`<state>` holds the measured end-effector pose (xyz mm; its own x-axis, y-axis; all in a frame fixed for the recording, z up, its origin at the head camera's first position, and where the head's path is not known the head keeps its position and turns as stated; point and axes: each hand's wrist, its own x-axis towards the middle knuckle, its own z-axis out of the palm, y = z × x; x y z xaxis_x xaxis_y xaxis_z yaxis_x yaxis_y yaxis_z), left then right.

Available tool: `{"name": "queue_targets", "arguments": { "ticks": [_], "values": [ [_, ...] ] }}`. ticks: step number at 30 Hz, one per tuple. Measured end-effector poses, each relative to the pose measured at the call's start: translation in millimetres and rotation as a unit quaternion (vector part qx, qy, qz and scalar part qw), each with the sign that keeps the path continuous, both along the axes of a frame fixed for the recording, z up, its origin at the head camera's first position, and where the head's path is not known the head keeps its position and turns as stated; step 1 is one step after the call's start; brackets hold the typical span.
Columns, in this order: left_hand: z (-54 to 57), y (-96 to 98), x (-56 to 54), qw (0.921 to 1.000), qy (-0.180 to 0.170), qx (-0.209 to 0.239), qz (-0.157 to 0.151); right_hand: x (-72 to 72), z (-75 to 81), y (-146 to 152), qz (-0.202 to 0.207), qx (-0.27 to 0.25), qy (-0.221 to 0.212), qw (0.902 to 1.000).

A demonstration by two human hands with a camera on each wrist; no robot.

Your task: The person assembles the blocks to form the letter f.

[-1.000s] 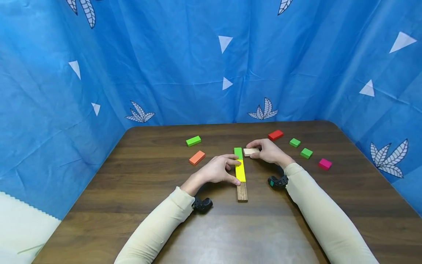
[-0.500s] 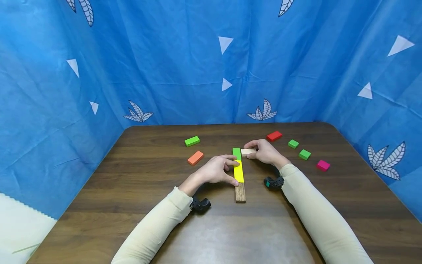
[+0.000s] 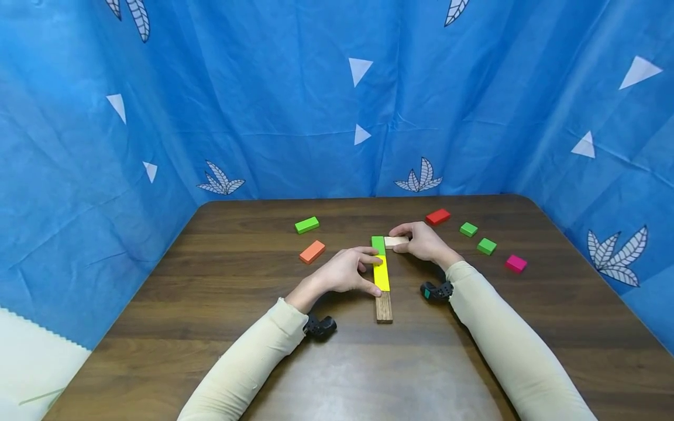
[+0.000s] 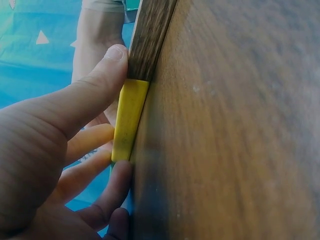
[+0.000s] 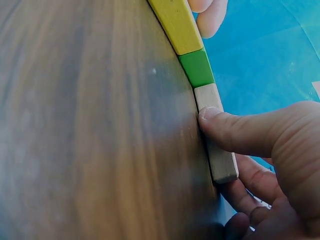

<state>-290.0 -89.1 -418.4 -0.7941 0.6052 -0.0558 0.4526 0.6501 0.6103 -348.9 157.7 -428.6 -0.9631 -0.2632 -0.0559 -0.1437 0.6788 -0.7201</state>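
From here I see a yellow block [image 3: 381, 278], a pale block [image 3: 392, 242], a streaky brown block [image 3: 384, 308], blue cloth [image 3: 295, 88] with white triangles [image 3: 360, 69].

Coloured blocks [image 3: 381, 278] lie on a brown table [image 3: 342, 380].

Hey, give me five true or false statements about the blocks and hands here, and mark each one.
1. The right hand pinches the pale block. True.
2. The yellow block lies between the brown block and the row's green block. True.
3. The pale block sits against the brown block. False: its end is against the row's green block.
4. The red block lies farther from the person than the pink block. True.
5. The red block lies on top of the yellow block. False: the red block lies apart on the table, while the left hand touches the yellow block.
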Motion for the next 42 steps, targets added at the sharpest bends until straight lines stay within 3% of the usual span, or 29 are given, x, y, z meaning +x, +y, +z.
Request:
{"name": "queue_targets", "arguments": {
  "ticks": [23, 35, 42],
  "values": [
    [-0.6, 0.7, 5.1, 1.0, 0.005, -0.007, 0.002, 3.9, -1.8, -1, 0.02, -0.011, 0.016, 0.9996],
    [6.9, 2.2, 1.6, 0.9999, 0.014, -0.007, -0.005, 9.3, 14.2, 1, 0.026, -0.013, 0.042, 0.9987],
    [4.0, 1.0, 2.4, 0.9999, 0.01, -0.009, -0.006, 16.8, 14.6, -4, 0.036, -0.007, 0.047, 0.9982]
  ]
}}
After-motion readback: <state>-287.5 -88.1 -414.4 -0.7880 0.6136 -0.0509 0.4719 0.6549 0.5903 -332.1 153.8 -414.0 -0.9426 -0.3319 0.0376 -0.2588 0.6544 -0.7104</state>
